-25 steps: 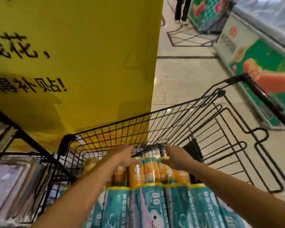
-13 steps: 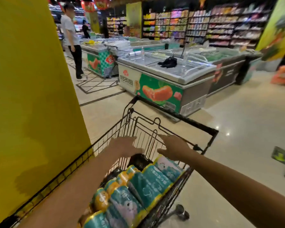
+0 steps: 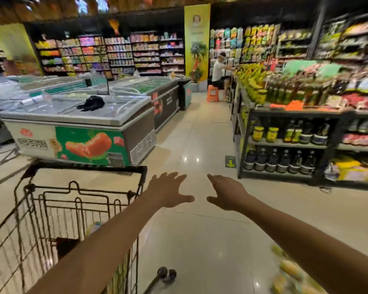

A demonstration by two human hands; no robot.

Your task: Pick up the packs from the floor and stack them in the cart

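Note:
The black wire cart [image 3: 83, 169] stands at the lower left, its handle bar toward the freezers. Only a sliver of a teal and yellow pack [image 3: 94, 227] shows inside it, mostly hidden by my left forearm. More yellow and teal packs [image 3: 286, 268] lie blurred on the floor at the lower right, under my right forearm. My left hand [image 3: 168, 190] hovers beside the cart's right rim, fingers spread, holding nothing. My right hand [image 3: 226, 193] is stretched out over the tiled floor, palm down, empty.
Chest freezers [image 3: 89, 124] stand behind the cart at left. A shelf unit [image 3: 289, 143] of bottles and jars lines the right. The tiled aisle [image 3: 200, 132] runs between them toward a seated person [image 3: 219, 72] and an orange stool [image 3: 212, 93]. A cart wheel [image 3: 166, 272] sits near my arms.
My view has swung right, from the yellow wall and cart to the open aisle. Both hands have left the packs in the cart and moved rightward, out past the cart's rim.

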